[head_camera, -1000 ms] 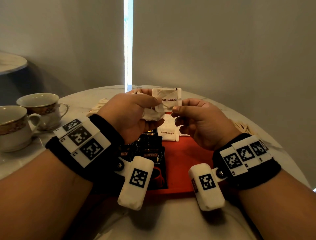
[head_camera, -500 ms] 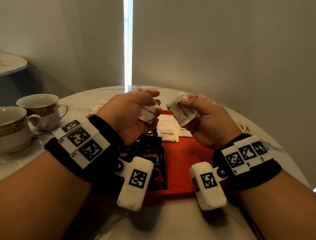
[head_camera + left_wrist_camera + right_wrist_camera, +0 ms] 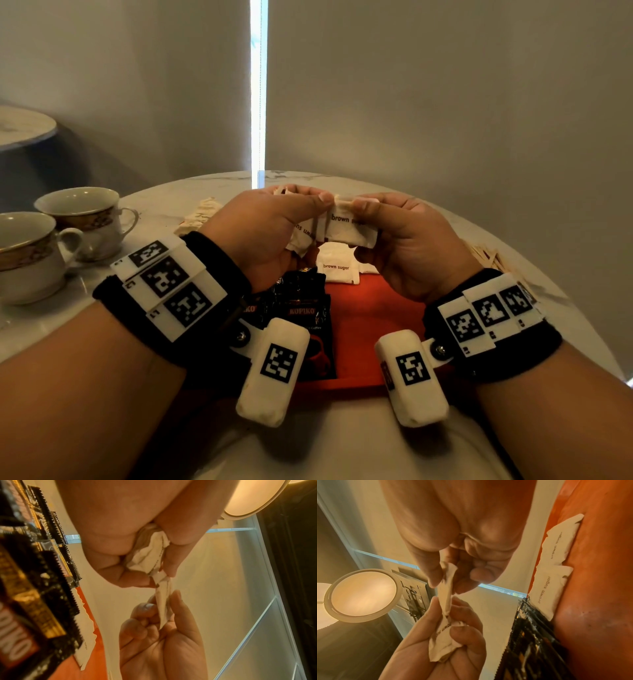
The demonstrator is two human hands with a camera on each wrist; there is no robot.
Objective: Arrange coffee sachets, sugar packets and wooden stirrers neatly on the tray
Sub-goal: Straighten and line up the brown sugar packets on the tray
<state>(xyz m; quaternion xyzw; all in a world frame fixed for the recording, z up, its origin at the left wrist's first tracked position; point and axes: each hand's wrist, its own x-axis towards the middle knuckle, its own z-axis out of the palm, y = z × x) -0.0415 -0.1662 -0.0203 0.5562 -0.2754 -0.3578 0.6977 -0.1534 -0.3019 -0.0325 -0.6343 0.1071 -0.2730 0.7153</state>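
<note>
Hands raised above tray [image 3: 376, 318], both pinching sugar packets [image 3: 349, 229]

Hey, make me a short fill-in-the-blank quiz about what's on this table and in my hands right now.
1. The packet pinched by the right hand is printed "brown ____".
2. The tray is coloured ____.
3. The number of cups left of the tray is ____.
4. The black coffee sachets read ____.

Missing words: sugar; red; two; KOPIKO
</note>
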